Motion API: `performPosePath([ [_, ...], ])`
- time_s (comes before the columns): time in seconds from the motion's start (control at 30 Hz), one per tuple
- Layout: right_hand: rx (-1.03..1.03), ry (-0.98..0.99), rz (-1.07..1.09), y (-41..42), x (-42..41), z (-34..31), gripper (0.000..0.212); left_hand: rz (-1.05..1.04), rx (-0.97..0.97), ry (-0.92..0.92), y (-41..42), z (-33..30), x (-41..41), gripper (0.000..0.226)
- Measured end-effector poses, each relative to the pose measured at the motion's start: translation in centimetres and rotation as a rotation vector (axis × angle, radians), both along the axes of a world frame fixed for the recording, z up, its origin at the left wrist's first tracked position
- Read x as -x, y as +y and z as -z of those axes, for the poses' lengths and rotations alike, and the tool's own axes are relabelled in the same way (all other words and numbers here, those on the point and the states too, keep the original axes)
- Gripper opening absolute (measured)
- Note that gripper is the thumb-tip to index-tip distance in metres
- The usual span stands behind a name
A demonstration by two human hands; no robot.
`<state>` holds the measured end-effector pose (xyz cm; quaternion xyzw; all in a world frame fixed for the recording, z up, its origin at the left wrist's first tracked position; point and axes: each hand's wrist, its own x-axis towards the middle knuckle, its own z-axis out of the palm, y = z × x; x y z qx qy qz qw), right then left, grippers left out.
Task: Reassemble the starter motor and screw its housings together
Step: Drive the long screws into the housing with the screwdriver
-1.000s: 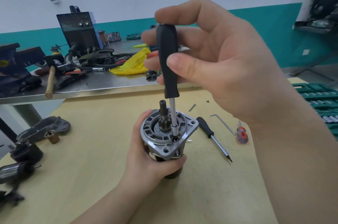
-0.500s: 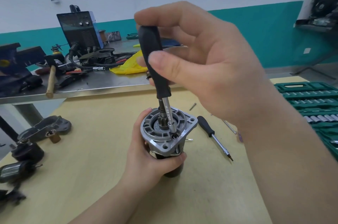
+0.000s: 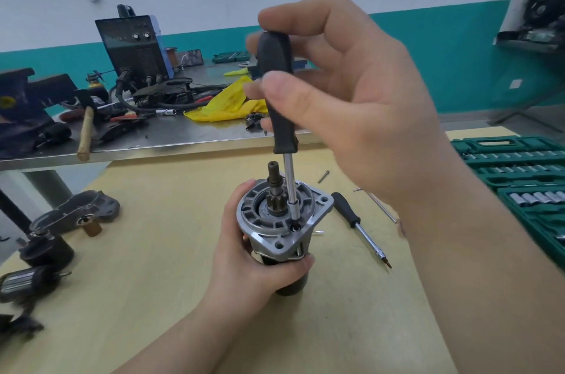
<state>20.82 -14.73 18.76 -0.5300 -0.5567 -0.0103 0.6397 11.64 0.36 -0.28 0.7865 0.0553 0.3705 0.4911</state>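
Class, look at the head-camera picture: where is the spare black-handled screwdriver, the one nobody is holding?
The spare screwdriver lies flat on the wooden table, just right of the starter motor that the left hand holds, its tip pointing toward the camera.

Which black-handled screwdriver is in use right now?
The upright screwdriver pinched by the right hand, tip in the housing; the other screwdriver lies on the table.

Both forearms are bare, with no sleeves, gloves, rings or watch showing.
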Motion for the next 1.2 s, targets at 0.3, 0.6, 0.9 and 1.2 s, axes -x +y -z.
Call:
performPosePath([
  [0.3,-0.065,-0.134,0.338,0.5,0.4,0.2,0.041,-0.001,0.034,0.014,0.3,0.1,-0.3,0.121],
  [0.6,0.031,-0.014,-0.115,-0.4,-0.1,-0.3,0.041,0.008,0.022,-0.013,0.4,0.1,-0.4,0.120],
  [0.9,-0.009,-0.118,0.259,1.1,0.4,0.4,0.042,0.040,0.002,-0.027,0.2,-0.4,0.1,0.123],
  [1.2,0.031,0.023,-0.070,-0.8,-0.3,-0.4,0.040,0.025,-0.007,-0.030,0.4,-0.2,-0.1,0.119],
])
